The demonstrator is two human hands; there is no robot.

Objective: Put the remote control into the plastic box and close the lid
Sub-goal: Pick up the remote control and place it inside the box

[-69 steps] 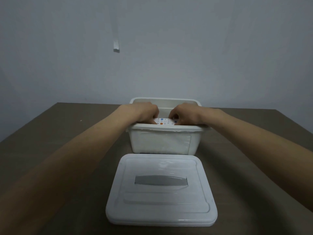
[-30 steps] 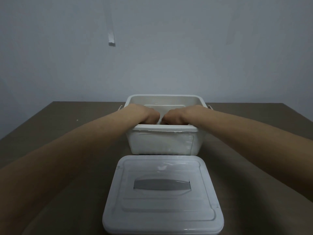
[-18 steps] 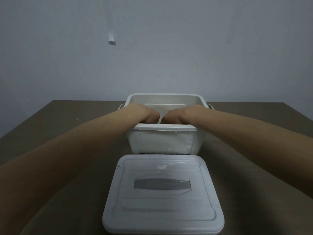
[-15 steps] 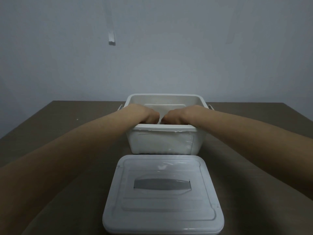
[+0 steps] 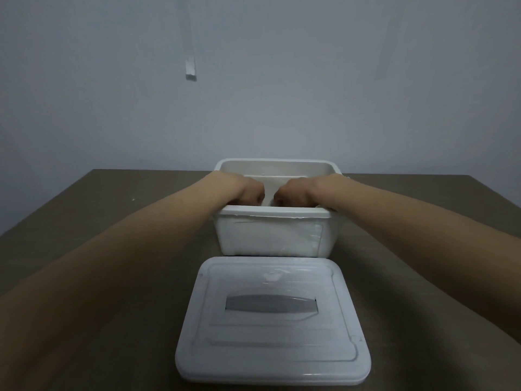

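A white plastic box (image 5: 270,238) stands open in the middle of the brown table. Both my hands reach down into it over the near rim. My left hand (image 5: 245,190) and my right hand (image 5: 296,191) sit knuckles up, close together, with a narrow gap between them. Their fingers curl down behind the front wall and are hidden. The remote control is out of sight inside the box. The white lid (image 5: 273,334), with a grey handle strip in its middle, lies flat on the table just in front of the box.
The brown table (image 5: 112,210) runs back to a plain grey wall. A small white strip (image 5: 191,69) hangs on the wall above the box. My forearms stretch across the table on either side of the lid.
The remote, seen between my hands above the rim 2.3 s ago, has sunk out of sight in the box with my hands. Over the last second nothing has visibly moved.
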